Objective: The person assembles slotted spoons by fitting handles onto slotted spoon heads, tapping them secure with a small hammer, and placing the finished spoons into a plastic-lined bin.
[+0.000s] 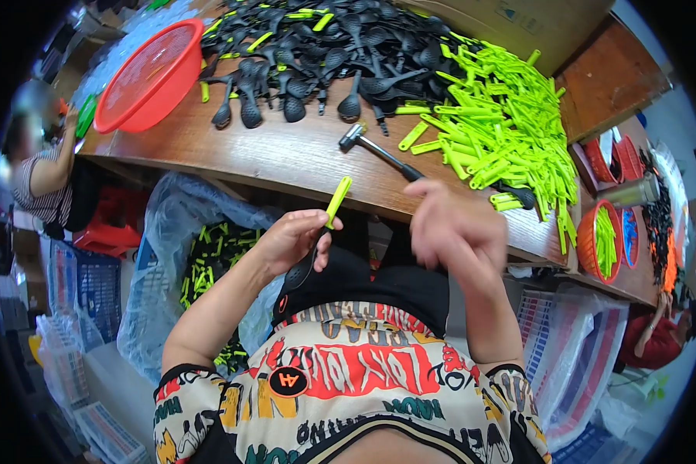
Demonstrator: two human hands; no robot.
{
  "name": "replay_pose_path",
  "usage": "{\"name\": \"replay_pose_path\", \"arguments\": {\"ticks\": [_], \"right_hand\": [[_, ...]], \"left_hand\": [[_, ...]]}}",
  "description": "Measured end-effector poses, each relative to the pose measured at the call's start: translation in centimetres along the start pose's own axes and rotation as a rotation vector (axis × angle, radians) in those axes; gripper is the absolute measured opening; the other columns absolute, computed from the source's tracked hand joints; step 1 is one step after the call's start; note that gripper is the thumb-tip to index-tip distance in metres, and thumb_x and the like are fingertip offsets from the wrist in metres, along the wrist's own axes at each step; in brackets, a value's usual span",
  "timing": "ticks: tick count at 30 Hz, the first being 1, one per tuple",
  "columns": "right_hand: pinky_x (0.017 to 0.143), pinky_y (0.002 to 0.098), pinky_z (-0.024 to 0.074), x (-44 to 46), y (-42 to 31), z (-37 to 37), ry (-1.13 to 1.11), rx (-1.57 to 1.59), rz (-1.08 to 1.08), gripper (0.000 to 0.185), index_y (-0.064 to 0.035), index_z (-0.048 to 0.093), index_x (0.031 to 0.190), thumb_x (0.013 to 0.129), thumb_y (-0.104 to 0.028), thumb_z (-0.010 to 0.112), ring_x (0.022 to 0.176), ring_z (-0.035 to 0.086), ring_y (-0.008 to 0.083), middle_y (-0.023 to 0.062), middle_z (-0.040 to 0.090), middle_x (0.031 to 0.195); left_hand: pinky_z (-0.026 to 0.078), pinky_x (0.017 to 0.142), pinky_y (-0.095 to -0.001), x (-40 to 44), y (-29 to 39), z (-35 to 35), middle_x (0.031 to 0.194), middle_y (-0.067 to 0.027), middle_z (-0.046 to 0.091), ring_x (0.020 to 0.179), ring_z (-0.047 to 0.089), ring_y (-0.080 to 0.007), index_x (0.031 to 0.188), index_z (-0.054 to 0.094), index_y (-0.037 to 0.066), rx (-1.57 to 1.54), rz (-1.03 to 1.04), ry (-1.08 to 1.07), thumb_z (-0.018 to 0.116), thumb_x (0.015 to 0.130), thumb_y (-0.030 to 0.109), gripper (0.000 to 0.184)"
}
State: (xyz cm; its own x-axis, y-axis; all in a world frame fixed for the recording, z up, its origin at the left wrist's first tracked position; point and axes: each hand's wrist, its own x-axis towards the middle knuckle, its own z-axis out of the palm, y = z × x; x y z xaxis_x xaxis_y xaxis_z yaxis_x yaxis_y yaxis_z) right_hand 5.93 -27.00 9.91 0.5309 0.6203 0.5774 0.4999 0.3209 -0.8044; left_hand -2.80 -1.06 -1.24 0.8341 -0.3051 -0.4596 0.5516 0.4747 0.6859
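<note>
My left hand [295, 241] is closed around a black spoon [315, 247] fitted with a bright green handle [339, 201], which points up and away from me. The spoon's dark bowl hangs below the fingers. My right hand [460, 232] is smeared by motion at the table's front edge, its fingers partly curled. Just beyond its fingertips lies a hammer [383, 153] with a metal head and dark grip. Whether the fingers touch the grip's end, I cannot make out. Loose green handles [503, 124] are heaped to the right, and black spoon and ladle heads [340, 58] are piled at the back.
A red basket [151, 81] stands at the table's left. Below it, a plastic-lined crate [158, 255] holds green-and-black pieces. Smaller orange baskets [598, 243] stand at the right, near a cardboard box [518, 31]. Other people sit at far left [50, 170] and far right [657, 336].
</note>
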Motion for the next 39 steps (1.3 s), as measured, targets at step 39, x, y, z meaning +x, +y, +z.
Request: {"name": "replay_pose_path", "arguments": {"ticks": [39], "right_hand": [[0.088, 0.0620, 0.0510, 0.8, -11.4, 2.1, -0.178, 1.126, -0.247, 0.040, -0.0104, 0.050, 0.048, 0.084, -0.006, 0.067, 0.041, 0.042, 0.0158, 0.0016, 0.045, 0.047]], "left_hand": [[0.059, 0.073, -0.0408, -12.3, -10.8, -26.0, 0.095, -0.0188, 0.073, 0.083, 0.073, -0.0314, 0.097, 0.071, -0.002, 1.233, -0.901, 1.163, 0.068, 0.083, 0.022, 0.028]]}}
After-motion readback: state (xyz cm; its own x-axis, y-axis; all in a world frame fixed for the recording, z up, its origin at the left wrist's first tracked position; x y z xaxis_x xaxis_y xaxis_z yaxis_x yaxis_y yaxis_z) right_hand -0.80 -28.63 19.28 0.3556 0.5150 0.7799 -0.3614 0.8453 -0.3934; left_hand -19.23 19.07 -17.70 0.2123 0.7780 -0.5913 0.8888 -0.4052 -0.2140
